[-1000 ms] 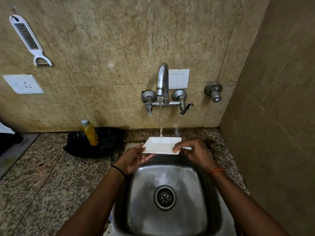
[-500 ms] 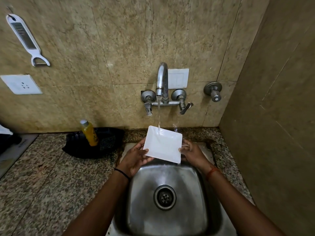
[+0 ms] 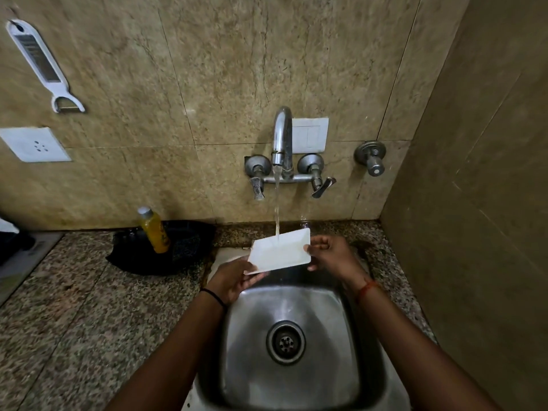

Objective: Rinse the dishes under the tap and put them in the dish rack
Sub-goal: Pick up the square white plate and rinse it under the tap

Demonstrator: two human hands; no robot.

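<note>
A white square plate (image 3: 280, 251) is held over the back of the steel sink (image 3: 341, 321), nearly flat and tilted a little down to the left. Water runs from the wall tap (image 3: 282, 137) and lands on the plate's far half. My left hand (image 3: 234, 278) grips the plate's near left corner. My right hand (image 3: 332, 255) pinches its right edge. No dish rack is clearly in view.
A black tray-like thing (image 3: 184, 250) sits on the granite counter (image 3: 74, 307) left of the sink, with a yellow bottle (image 3: 154, 229) standing in it. A white peeler (image 3: 41, 63) hangs on the wall. A tiled side wall (image 3: 474, 203) stands close on the right.
The plate was flat under the stream, then tipped up to face me, and now lies nearly flat again, slanting down to the left. Both hands kept hold of it.
</note>
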